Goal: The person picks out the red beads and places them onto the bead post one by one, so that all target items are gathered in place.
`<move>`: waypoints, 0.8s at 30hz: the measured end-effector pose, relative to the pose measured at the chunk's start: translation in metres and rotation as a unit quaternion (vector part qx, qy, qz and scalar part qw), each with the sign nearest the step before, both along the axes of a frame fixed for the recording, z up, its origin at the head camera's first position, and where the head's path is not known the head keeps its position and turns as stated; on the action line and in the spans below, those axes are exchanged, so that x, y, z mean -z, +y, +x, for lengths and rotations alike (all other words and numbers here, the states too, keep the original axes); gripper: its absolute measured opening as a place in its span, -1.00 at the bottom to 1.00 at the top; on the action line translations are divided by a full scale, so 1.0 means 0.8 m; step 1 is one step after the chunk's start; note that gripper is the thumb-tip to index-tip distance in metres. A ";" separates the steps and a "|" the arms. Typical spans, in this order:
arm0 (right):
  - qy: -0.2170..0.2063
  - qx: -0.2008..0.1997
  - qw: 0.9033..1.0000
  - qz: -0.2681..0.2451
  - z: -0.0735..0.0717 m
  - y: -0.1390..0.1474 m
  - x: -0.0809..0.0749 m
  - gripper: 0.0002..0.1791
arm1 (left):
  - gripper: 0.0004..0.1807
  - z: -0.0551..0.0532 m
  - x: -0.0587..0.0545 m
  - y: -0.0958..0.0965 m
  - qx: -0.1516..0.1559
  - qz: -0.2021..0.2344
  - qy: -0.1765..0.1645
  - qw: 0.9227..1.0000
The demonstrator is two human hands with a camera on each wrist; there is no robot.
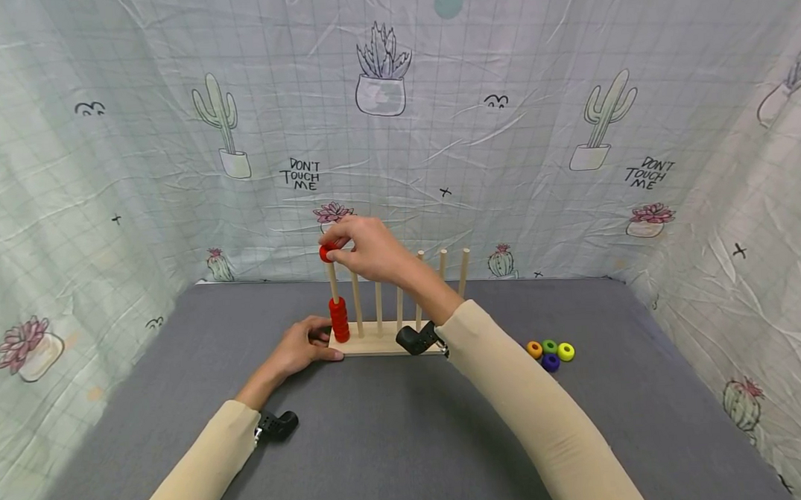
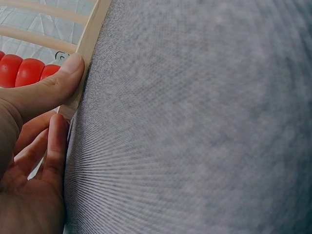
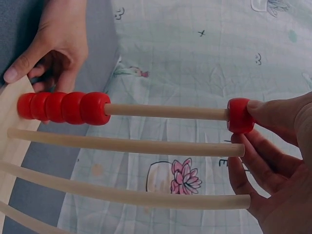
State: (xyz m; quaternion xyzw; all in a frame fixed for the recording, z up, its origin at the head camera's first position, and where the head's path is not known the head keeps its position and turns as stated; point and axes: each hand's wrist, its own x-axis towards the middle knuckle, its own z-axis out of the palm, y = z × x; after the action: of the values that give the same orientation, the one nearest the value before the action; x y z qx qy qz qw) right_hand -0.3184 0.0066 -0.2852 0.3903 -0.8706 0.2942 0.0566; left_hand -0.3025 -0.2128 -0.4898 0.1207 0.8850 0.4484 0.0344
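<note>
My right hand (image 1: 371, 249) pinches a red bead (image 3: 241, 115) between thumb and fingers at the top of the leftmost wooden peg (image 3: 165, 111); the peg's tip is hidden by the bead. Several red beads (image 1: 339, 320) are stacked at the foot of that same peg. My left hand (image 1: 302, 344) holds the left end of the wooden base (image 1: 371, 346). In the left wrist view its thumb (image 2: 68, 73) presses on the base's edge, with the other fingers curled beside the end.
More bare pegs (image 1: 379, 307) stand in a row along the base. To the right on the grey table (image 1: 382, 445) lie an orange bead (image 1: 534, 349), a green bead (image 1: 549, 346), a yellow bead (image 1: 566, 352) and a dark blue bead (image 1: 550, 363). A patterned curtain (image 1: 436, 151) hangs behind.
</note>
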 end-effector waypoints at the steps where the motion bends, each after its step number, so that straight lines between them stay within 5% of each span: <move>1: 0.001 0.000 1.000 0.000 0.000 0.000 0.000 -0.71 | -0.23 0.000 0.000 0.000 0.001 0.001 0.000 1.000; 24: 0.008 0.001 0.999 -0.035 0.014 0.026 -0.003 -0.75 | -0.22 0.001 0.000 0.001 -0.006 0.011 -0.001 1.000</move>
State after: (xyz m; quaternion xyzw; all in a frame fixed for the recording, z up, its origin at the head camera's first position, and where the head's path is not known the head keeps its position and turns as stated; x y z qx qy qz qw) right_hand -0.3071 0.0274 -0.2828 0.3898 -0.8594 0.3216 0.0776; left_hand -0.3015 -0.2122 -0.4895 0.1158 0.8805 0.4587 0.0312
